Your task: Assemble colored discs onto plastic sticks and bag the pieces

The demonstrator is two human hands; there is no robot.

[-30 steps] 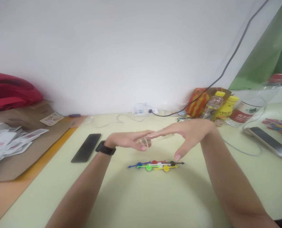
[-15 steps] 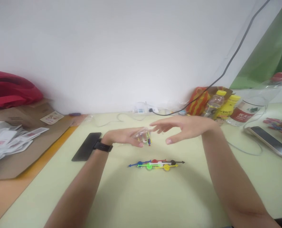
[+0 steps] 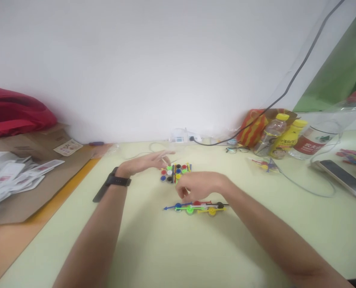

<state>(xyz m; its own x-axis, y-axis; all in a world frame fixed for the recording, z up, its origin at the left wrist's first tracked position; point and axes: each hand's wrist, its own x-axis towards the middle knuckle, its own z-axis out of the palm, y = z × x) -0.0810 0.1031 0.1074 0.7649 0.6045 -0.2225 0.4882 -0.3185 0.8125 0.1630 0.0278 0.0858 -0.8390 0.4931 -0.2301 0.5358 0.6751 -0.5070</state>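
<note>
Right hand (image 3: 200, 186) has dropped near arrow spinners (image 3: 190, 210) that brushing knuckles could scatter; its hold, like left hand's (image 3: 143, 162), is unclear.

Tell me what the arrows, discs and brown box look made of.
Arrows: probably hard plastic, fairly smooth, going by their bright, even colours and thin moulded shapes. Discs: likely plastic too, for their solid colours, though they are too small to be sure. Brown box: seemingly cardboard, matte, from its dull tan surface.
</note>
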